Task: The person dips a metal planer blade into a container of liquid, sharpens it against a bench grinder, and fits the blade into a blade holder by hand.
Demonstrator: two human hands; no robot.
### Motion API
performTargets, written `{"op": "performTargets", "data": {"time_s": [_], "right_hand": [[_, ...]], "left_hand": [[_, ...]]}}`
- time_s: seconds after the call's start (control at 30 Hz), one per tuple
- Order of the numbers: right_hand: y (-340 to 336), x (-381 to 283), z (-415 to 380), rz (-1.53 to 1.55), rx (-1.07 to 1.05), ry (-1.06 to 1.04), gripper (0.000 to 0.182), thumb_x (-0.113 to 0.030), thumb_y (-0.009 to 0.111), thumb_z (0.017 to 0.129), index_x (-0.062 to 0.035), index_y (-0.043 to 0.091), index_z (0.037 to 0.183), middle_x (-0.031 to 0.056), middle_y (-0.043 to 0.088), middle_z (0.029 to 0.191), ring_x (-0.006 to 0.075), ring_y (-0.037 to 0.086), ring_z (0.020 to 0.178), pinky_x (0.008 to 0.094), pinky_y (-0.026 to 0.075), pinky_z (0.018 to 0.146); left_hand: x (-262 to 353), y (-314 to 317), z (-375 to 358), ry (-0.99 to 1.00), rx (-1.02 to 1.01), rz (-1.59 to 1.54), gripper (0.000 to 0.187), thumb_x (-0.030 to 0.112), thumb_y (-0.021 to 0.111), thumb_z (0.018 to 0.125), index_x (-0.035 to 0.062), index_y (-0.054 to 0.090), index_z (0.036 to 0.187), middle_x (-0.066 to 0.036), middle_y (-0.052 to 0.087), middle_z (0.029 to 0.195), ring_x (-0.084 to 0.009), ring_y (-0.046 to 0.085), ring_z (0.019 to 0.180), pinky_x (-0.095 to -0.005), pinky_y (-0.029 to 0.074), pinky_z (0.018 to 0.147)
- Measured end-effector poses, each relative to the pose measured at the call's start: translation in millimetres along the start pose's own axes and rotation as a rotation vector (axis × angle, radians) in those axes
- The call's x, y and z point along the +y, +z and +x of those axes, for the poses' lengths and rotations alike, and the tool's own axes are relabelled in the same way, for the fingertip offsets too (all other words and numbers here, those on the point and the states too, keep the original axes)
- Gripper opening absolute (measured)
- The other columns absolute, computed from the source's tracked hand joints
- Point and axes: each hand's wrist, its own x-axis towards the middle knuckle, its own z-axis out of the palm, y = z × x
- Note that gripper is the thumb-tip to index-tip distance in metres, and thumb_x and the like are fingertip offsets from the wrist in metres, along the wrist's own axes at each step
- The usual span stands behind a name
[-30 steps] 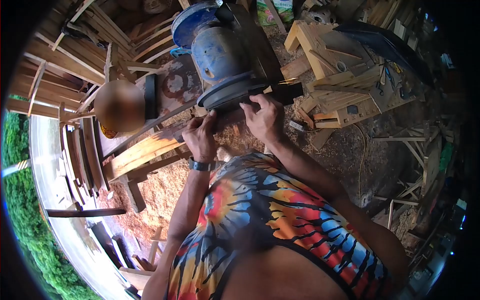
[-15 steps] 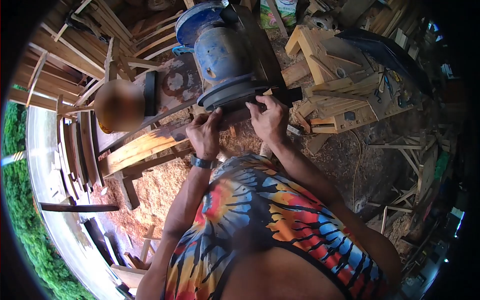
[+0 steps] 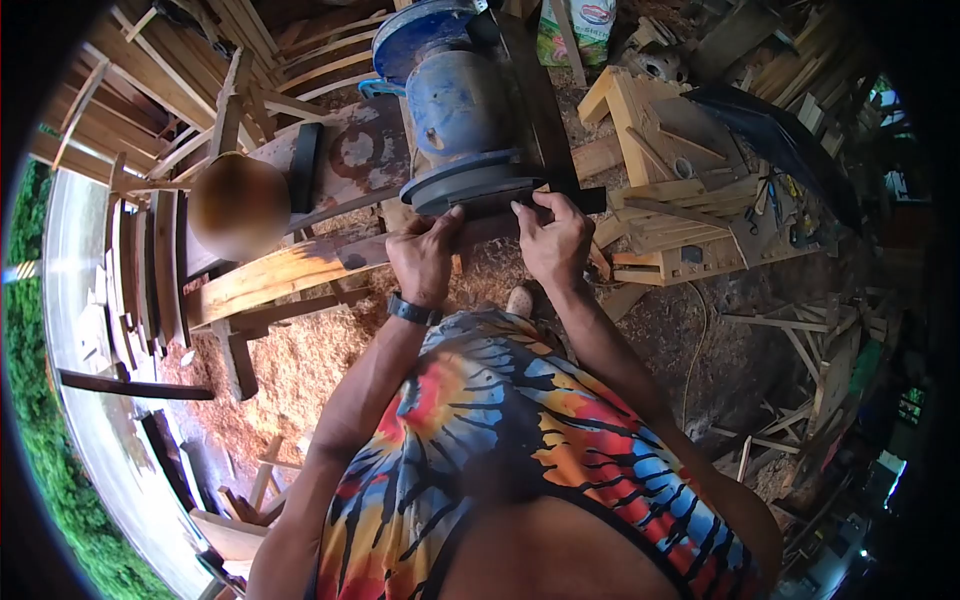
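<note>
A dark, flat strip [image 3: 490,204] lies along the near edge of a round grey wheel [image 3: 470,182] on a grinder [image 3: 460,105], spanning the space between the two hands; its outline merges with the dark metal around it, and its ends are hard to make out. The left hand [image 3: 420,262] has its fingers curled under and its thumb pressed near the strip's left end, pinching it. The right hand [image 3: 555,242] pinches the other end between thumb and bent forefinger, the remaining fingers folded in.

The grinder has a rounded, barrel-like body in scuffed blue paint, worn to grey in patches, and stands on a worktop [image 3: 345,165] of dark, stained wood marked with a rusty ring. A long timber [image 3: 270,280], golden and grained at one end and blackened toward the other, runs near the left hand. A black watch [image 3: 413,309] circles the left wrist.

Beyond the right hand, thin, straight-edged sticks [image 3: 690,208] lie piled on a pale wooden stand [image 3: 650,110]. Curly, fluffy shavings [image 3: 310,365] cover the floor on the left. A tie-dyed top [image 3: 490,400], smooth and splashed with red, orange and blue, fills the lower middle.
</note>
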Motion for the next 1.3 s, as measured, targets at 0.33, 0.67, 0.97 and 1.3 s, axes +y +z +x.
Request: {"op": "performTargets", "data": {"time_s": [0.33, 0.67, 0.97, 1.3], "right_hand": [[-7, 2, 4, 0.027, -0.03, 0.092, 0.025, -0.016, 0.084, 0.082, 0.0036, 0.073, 0.092, 0.0214, 0.075, 0.09, 0.0382, 0.074, 0.082, 0.0436, 0.059, 0.074], [-5, 21, 2, 0.007, -0.031, 0.101, 0.027, -0.019, 0.084, 0.086, 0.0029, 0.075, 0.1, 0.0133, 0.072, 0.075, 0.0189, 0.065, 0.06, 0.0342, 0.052, 0.058], [-10, 15, 4, -0.039, -0.025, 0.076, 0.027, -0.02, 0.084, 0.087, 0.0027, 0.074, 0.099, 0.0126, 0.071, 0.072, 0.0193, 0.066, 0.059, 0.0352, 0.051, 0.057], [-5, -7, 2, 0.028, -0.011, 0.056, 0.023, -0.015, 0.084, 0.082, 0.0026, 0.072, 0.091, 0.0195, 0.074, 0.086, 0.0372, 0.073, 0.077, 0.0431, 0.057, 0.07]], "left_hand": [[6, 12, -4, -0.048, -0.047, -0.122, 0.024, 0.014, 0.083, 0.091, -0.0042, 0.071, 0.081, -0.007, 0.07, 0.072, -0.0082, 0.062, 0.061, -0.0242, 0.053, 0.054], [-4, 18, 0, -0.064, -0.087, -0.187, 0.025, 0.013, 0.083, 0.091, -0.0049, 0.07, 0.08, -0.008, 0.071, 0.073, -0.0112, 0.066, 0.061, -0.0262, 0.055, 0.055], [-3, 19, 0, -0.047, -0.079, -0.171, 0.025, 0.013, 0.083, 0.09, -0.0045, 0.07, 0.079, -0.009, 0.072, 0.074, -0.0122, 0.067, 0.061, -0.0259, 0.054, 0.055], [3, 5, -1, -0.076, -0.043, -0.202, 0.022, 0.011, 0.083, 0.09, -0.0025, 0.07, 0.08, -0.006, 0.071, 0.073, -0.0094, 0.062, 0.059, -0.0247, 0.052, 0.052]]}}
